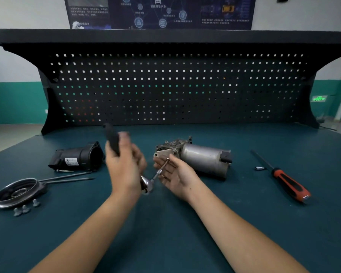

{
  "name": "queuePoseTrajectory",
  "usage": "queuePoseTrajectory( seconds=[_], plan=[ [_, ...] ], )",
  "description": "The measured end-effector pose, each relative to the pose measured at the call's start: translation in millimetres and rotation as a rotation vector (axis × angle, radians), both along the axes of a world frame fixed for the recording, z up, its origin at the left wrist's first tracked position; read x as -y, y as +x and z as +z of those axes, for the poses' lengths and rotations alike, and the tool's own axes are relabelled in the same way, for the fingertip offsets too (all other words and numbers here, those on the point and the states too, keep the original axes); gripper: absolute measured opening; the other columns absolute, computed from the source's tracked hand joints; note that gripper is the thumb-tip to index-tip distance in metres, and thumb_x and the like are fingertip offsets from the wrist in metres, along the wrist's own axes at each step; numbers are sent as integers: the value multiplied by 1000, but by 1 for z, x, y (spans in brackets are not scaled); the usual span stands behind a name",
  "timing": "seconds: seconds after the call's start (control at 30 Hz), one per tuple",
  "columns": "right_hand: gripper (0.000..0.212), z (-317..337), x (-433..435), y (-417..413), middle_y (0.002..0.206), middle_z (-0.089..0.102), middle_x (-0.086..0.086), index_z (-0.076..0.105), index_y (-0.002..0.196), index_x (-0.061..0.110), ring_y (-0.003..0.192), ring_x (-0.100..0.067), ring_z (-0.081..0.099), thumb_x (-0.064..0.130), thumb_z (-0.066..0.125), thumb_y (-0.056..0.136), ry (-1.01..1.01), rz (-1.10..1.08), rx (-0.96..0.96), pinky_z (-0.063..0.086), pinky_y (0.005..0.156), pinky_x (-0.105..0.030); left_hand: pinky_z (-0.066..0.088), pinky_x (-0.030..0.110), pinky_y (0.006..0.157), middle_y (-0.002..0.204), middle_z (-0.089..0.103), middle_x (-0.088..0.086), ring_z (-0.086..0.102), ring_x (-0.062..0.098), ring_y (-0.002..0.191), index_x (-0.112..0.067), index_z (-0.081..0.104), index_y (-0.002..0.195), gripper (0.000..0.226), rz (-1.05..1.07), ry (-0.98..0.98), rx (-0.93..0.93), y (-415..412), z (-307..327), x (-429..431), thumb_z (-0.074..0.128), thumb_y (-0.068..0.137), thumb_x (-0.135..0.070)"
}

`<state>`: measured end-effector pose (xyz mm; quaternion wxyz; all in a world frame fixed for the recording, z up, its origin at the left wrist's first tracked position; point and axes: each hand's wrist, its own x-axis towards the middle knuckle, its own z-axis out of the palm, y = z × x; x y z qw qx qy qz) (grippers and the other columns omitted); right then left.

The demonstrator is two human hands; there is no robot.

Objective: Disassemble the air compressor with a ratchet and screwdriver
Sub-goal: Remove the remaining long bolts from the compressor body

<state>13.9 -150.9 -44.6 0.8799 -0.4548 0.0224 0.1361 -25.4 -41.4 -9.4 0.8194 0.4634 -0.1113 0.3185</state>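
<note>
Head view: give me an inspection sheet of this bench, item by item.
surface: dark teal bench top.
job's things: compressor motor body on its side at centre; black housing to its left; round metal cover far left, three loose bolts before it, two long bolts beside it; ratchet; red-and-black screwdriver at right, untouched.
clutter: small socket beside the screwdriver's shaft.
hands: left hand grips the ratchet's handle; right hand, palm up, touches the extension bar, grip unclear.
cables: nothing seen.
surroundings: black pegboard behind the bench, poster above, green sign at right.
</note>
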Motion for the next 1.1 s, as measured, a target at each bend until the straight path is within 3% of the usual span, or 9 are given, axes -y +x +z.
queuePoseTrajectory(
  seconds=[0.13, 0.27, 0.37, 0.47, 0.53, 0.7, 0.83, 0.97, 1.1],
  plan=[
    [27, -1, 2, 3, 75, 73, 2, 58, 91, 16, 76, -11, 64, 24, 33, 99, 38, 33, -15, 45, 60, -24, 20, 10, 34, 57, 19, -5, 22, 6, 28, -19, 35, 74, 32, -106, -503, -419, 22, -3, -25, 41, 98, -39],
    [24, -2, 1, 2, 70, 72, 4, 60, 86, 15, 75, -10, 62, 21, 40, 98, -8, 7, -29, 44, 64, -22, 19, 12, 35, 51, 23, -5, 21, 5, 29, -18, 34, 74, 28, -51, -373, -361, 26, -6, -24, 43, 97, -32],
    [24, 0, 2, 1, 66, 71, 5, 60, 84, 15, 74, -9, 60, 21, 41, 98, -12, 2, -48, 42, 62, -21, 29, 15, 38, 49, 37, -14, 32, 2, 38, -27, 45, 75, 19, 66, 99, 27, 9, -1, -9, 56, 89, -22],
    [29, 3, 2, -2, 77, 70, -1, 59, 91, 11, 79, -13, 61, 20, 33, 100, 8, 35, -39, 47, 61, -20, 45, 17, 54, 70, 60, -5, 56, 5, 58, -27, 52, 87, 11, 236, 1136, 615, -11, -17, 1, 57, 78, -27],
    [26, 1, 4, -2, 97, 64, -7, 58, 102, 9, 92, -10, 63, 16, 33, 101, -32, 23, -9, 49, 71, -17, 48, 19, 56, 79, 63, -5, 60, 8, 63, -23, 48, 95, 21, 244, 1368, 697, -13, -25, 8, 55, 78, -32],
    [26, -4, 4, 0, 72, 71, 7, 65, 85, 17, 75, -8, 59, 31, 46, 96, -44, -20, -26, 40, 61, -20, 28, 13, 36, 44, 39, -11, 32, 0, 35, -22, 40, 79, 19, -68, 38, -33, -5, 10, 1, 50, 95, -17],
    [27, -4, 0, 2, 77, 72, 8, 62, 89, 20, 76, -8, 62, 31, 38, 98, -15, 12, -34, 42, 63, -25, 22, 13, 31, 38, 23, -9, 22, 4, 27, -21, 29, 66, 37, -227, -560, -443, 20, 2, -29, 45, 98, -27],
    [25, -2, -2, 2, 71, 72, 6, 61, 90, 17, 69, -5, 65, 25, 39, 98, -2, -6, -55, 43, 62, -22, 17, 14, 31, 36, 22, -9, 19, 5, 27, -21, 31, 65, 34, -236, -467, -355, 19, -1, -26, 46, 94, -32],
    [28, 0, -3, 1, 60, 69, 2, 60, 80, 12, 67, -9, 62, 22, 41, 98, -9, -41, -79, 43, 59, -20, 23, 12, 36, 43, 35, -8, 27, -1, 35, -23, 42, 70, 19, -148, 202, 108, -3, 5, -10, 46, 84, -35]
  ],
)
